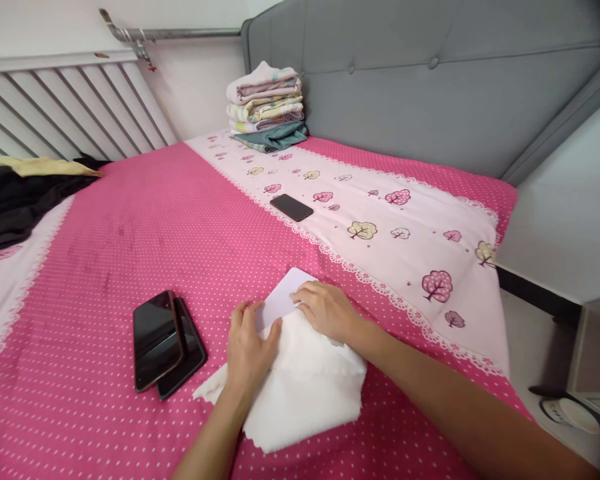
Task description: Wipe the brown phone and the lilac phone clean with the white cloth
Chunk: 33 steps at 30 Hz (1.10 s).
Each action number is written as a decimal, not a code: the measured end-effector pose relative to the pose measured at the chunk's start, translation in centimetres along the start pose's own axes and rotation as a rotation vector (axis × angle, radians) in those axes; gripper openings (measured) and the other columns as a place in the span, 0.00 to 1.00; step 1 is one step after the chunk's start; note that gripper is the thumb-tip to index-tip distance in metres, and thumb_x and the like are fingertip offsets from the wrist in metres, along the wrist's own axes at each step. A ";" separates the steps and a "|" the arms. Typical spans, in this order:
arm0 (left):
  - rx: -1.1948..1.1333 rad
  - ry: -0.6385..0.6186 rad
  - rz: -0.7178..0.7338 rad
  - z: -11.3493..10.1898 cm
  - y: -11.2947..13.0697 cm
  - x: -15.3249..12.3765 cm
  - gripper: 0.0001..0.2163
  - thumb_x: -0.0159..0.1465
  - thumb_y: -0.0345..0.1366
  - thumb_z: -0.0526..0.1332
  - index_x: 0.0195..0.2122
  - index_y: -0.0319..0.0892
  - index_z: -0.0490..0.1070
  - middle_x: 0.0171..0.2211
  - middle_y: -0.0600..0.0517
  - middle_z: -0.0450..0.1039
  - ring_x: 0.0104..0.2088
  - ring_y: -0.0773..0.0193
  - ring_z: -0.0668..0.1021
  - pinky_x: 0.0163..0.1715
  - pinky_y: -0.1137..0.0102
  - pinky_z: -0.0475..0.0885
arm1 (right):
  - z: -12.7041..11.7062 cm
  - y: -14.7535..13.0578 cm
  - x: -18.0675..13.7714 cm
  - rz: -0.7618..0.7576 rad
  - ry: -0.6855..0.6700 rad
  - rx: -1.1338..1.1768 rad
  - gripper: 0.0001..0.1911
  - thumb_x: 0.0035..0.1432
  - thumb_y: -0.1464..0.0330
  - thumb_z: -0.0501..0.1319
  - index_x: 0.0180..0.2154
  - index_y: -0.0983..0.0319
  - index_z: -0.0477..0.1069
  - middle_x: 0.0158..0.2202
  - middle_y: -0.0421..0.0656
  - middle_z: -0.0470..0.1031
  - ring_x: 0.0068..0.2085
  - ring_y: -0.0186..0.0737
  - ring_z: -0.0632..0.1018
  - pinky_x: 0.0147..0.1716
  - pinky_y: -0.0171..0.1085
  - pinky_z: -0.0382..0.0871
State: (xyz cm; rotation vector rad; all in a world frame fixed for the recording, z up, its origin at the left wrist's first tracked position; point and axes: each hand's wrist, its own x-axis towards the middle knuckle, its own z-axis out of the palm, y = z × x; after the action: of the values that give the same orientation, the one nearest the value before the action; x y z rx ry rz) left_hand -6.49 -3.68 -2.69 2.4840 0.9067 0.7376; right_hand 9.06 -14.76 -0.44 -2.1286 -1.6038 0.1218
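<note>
A flat pale lavender slab (283, 297) with rounded corners, perhaps a phone or a case, lies in front of me on the bed. A white cloth (305, 393) with scalloped edges covers its lower part. My left hand (250, 343) grips the slab's left edge, with the thumb resting by the cloth. On the other side, my right hand (327, 310) has its fingers bent and pressed together on the cloth's upper edge, against the slab. Its fingertips touch the slab's surface. How far the slab reaches under the cloth is hidden.
Two dark phones (157, 340) lie overlapped at left. Farther off is another black phone (291, 207). Folded cloths (266, 100) are stacked by the grey headboard (380, 93). Dark clothing (15, 200) lies at far left, below a radiator (80, 107). The bed (130, 240) ends at right.
</note>
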 end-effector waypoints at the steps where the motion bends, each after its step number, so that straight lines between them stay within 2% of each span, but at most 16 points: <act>1: -0.002 0.002 0.000 0.0 0.0 0.0 0.17 0.59 0.42 0.58 0.47 0.40 0.67 0.50 0.40 0.64 0.52 0.47 0.70 0.48 0.51 0.69 | 0.0 0.0 0.0 0.001 -0.001 -0.002 0.10 0.62 0.72 0.55 0.40 0.61 0.75 0.40 0.43 0.76 0.43 0.37 0.74 0.41 0.34 0.64; 33: 0.004 -0.013 -0.001 0.0 0.1 0.0 0.18 0.59 0.42 0.58 0.47 0.37 0.67 0.50 0.40 0.64 0.51 0.48 0.70 0.49 0.53 0.69 | 0.0 0.0 0.0 -0.005 0.008 0.010 0.10 0.62 0.71 0.54 0.39 0.61 0.74 0.40 0.42 0.76 0.43 0.36 0.74 0.42 0.34 0.65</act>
State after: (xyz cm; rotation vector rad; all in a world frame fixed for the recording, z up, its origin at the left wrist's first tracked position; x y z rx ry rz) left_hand -6.46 -3.71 -2.60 2.4895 0.9052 0.7186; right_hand 9.08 -14.77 -0.46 -2.1150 -1.6009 0.1198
